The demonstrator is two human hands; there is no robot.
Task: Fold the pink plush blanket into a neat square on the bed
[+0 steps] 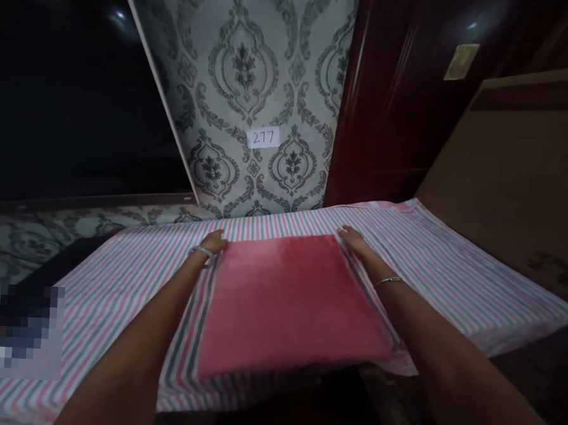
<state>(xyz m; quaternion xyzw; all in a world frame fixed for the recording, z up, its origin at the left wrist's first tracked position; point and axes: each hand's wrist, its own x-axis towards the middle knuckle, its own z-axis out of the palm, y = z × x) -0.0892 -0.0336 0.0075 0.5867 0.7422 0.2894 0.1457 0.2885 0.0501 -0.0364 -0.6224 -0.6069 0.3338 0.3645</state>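
Note:
A folded pink cloth (pixel 293 302) lies on a striped pink, white and grey sheet (pixel 452 272) spread over a bed. My left hand (pixel 212 242) rests at the cloth's far left corner, fingers curled over the edge, with a bangle on the wrist. My right hand (pixel 356 243) lies flat along the cloth's far right corner, fingers stretched out and touching its edge. Both forearms run along the cloth's sides.
Patterned grey wallpaper (pixel 253 78) with a small tag reading 277 (pixel 262 137) rises behind the bed. A dark red wooden door (pixel 404 104) stands to the right, a brown headboard (pixel 519 168) beside it. A dark window (pixel 66 87) fills the left.

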